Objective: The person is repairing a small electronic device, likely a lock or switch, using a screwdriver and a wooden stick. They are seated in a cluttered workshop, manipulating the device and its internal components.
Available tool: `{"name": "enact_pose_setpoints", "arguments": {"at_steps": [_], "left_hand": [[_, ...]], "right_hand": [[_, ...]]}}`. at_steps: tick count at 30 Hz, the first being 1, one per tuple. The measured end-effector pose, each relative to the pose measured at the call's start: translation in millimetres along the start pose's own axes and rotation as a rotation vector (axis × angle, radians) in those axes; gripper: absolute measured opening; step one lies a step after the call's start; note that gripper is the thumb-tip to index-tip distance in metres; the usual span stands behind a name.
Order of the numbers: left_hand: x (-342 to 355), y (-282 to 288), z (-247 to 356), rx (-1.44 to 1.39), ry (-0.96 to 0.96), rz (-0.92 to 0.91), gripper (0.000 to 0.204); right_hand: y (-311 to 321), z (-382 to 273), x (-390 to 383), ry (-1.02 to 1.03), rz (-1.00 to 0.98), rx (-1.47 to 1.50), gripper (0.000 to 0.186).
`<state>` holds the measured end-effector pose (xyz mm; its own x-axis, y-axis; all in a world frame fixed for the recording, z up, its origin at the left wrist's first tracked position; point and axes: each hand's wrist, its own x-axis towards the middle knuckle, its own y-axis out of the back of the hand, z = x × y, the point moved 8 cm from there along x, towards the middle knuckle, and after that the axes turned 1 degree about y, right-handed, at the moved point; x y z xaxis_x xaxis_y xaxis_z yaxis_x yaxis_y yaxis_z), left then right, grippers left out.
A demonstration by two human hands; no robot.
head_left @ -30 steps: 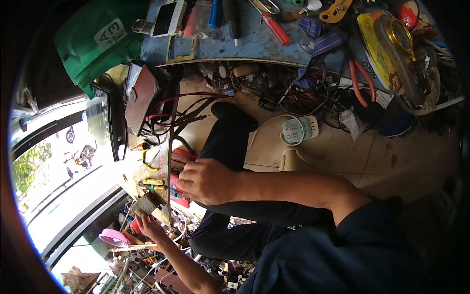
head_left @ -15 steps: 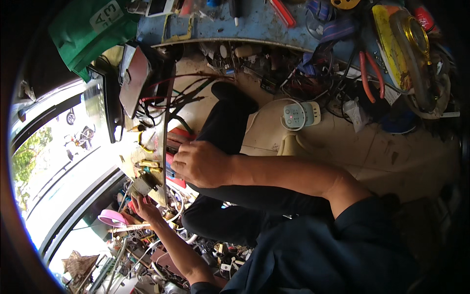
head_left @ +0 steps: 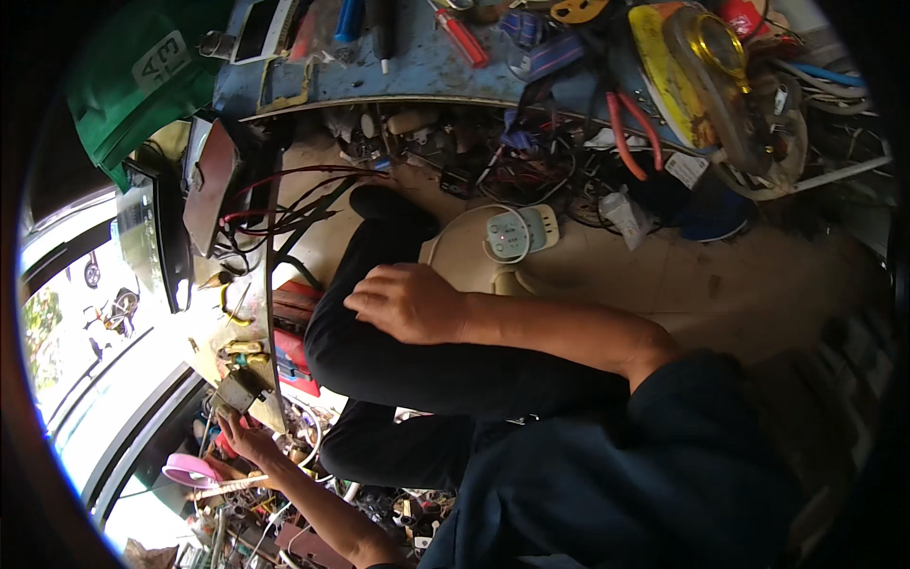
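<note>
Left hand (head_left: 251,444) touching a boxy metal part (head_left: 237,391) at the bench (head_left: 258,294) corner, right hand (head_left: 403,302) over 1 black-trousered leg (head_left: 379,370).
The left fingertips meet the metal part's lower edge; whether they pinch it, I cannot tell. The right fingers lie loosely bent, side by side, well to the right of that part. Relative to it, 1 yellow-handled tool (head_left: 245,349) lies just above, yellow-handled pliers (head_left: 234,308) farther up, a pink round container (head_left: 192,471) below left, and a white multi-socket power strip (head_left: 521,232) well apart, up right.
</note>
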<state>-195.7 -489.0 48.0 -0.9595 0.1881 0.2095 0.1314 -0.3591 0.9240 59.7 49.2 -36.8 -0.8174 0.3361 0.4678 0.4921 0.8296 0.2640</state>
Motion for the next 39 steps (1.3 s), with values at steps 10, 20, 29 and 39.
{"name": "enact_pose_setpoints", "arguments": {"at_steps": [10,20,29,39], "left_hand": [[4,-11,15,-0.671,0.318,0.061,0.053],[-9,-14,43,-0.917,0.504,0.180,0.048],[-23,-6,41,-0.842,0.504,0.224,0.050],[-26,3,29,-0.834,0.522,0.249,0.044]], "right_hand": [[-15,139,-142,-0.528,-0.499,-0.270,0.014],[-74,263,-140,-0.714,-0.808,-0.510,0.016],[-125,300,-9,-0.417,-0.572,-0.584,0.023],[-127,364,36,0.274,-0.471,-1.438,0.040]]}}
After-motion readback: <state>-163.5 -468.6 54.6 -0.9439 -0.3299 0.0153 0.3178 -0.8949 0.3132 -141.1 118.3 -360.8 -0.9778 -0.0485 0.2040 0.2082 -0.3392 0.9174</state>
